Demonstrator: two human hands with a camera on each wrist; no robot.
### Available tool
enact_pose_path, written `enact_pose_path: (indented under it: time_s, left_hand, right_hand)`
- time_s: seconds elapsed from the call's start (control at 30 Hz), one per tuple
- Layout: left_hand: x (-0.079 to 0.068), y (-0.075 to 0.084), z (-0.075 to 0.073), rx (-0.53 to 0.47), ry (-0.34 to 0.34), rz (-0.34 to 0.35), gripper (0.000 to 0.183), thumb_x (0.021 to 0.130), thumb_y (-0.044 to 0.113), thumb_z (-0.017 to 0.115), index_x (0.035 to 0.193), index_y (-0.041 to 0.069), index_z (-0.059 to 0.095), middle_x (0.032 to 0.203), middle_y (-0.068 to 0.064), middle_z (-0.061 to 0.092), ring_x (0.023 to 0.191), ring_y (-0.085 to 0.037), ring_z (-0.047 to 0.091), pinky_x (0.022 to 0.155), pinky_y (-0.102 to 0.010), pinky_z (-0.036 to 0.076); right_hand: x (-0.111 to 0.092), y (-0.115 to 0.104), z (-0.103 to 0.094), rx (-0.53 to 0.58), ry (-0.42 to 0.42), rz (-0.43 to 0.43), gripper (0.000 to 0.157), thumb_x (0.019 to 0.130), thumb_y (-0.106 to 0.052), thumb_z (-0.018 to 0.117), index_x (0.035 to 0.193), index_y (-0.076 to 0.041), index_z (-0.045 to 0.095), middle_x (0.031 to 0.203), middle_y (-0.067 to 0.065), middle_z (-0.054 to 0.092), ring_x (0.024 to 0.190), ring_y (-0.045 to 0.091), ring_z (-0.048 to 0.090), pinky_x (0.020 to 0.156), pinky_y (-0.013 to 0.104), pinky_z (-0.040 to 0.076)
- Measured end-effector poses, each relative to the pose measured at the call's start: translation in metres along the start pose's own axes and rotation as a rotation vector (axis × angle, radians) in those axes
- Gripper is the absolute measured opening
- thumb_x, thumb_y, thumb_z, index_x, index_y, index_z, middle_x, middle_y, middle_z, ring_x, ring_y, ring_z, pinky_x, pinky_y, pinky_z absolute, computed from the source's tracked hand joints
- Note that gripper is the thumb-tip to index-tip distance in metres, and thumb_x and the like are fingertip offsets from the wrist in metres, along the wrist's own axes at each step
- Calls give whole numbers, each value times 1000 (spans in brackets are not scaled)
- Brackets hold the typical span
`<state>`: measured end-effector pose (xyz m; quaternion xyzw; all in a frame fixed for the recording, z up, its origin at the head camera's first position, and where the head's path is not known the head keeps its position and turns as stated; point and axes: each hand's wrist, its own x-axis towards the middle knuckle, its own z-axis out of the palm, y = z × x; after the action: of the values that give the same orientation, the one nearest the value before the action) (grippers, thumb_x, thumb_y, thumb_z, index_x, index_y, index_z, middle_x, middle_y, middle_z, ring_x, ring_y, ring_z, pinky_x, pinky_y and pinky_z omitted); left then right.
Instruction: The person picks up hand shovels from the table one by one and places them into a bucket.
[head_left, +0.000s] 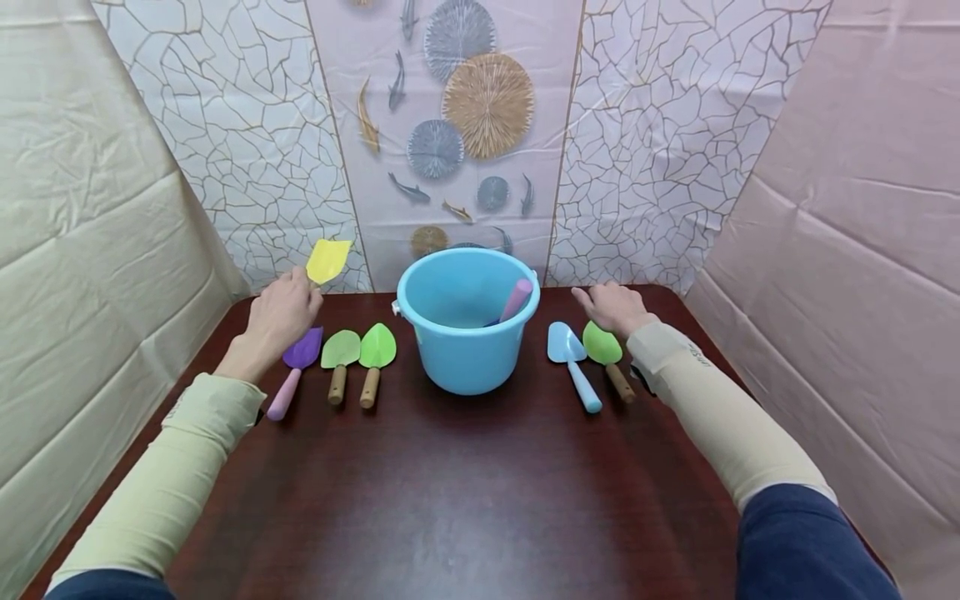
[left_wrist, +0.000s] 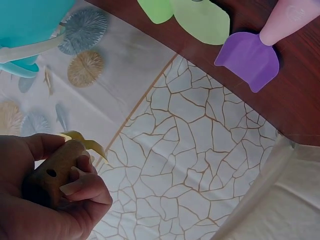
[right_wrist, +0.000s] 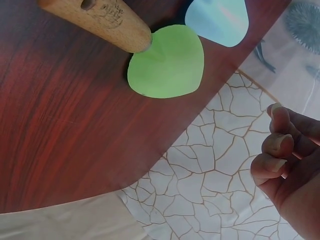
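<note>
Left hand (head_left: 281,310) grips a yellow-bladed, wooden-handled trowel (head_left: 328,261)
It is raised near the back-left corner of the dark reddish-brown counter (head_left: 465,500); the right hand (head_left: 617,307), loosely curled, holds nothing near a green-bladed, wooden-handled trowel (head_left: 602,342).

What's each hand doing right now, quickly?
Left hand: holding the yellow trowel by its handle.
Right hand: open, fingers loosely curled, holding nothing.

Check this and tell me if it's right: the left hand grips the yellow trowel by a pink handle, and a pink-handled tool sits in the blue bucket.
The handle colour is wrong: the left wrist view shows the left hand gripping the yellow trowel by a brown handle. The rest holds: a pink-handled tool sits in the blue bucket.
</note>
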<state>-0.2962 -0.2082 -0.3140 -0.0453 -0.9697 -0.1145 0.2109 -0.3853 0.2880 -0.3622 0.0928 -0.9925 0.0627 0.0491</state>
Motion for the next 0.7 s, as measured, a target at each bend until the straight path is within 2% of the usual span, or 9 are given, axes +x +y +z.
enact_pose_path:
  time_s: [0.1, 0.27, 0.7]
  left_hand:
    - [0, 2, 1, -3, -3, -5, 20, 94, 17, 40, 87, -1, 41, 79, -22, 49, 71, -46, 55, 53, -53, 40]
    - [1, 5, 3, -10, -9, 4, 20, 94, 18, 39, 87, -1, 41, 79, -22, 49, 72, -46, 56, 54, -53, 41]
    - [5, 16, 5, -23, 5, 39, 20, 95, 19, 40, 89, 1, 45, 78, -18, 50, 70, -43, 56, 53, -51, 41]
  right_hand:
    - [-1, 1, 0, 4, -9, 0, 65, 102, -52, 23, 88, -3, 63, 107, 26, 64, 96, 41, 63, 73, 53, 49]
    - [-4, 2, 2, 1, -20, 2, 65, 102, -50, 23, 97, -1, 64, 111, 26, 64, 97, 41, 63, 72, 52, 48]
    - [-2, 3, 5, 7, -34, 3, 63, 102, -50, 23, 78, -6, 60, 85, 19, 64, 82, 34, 64, 63, 43, 45]
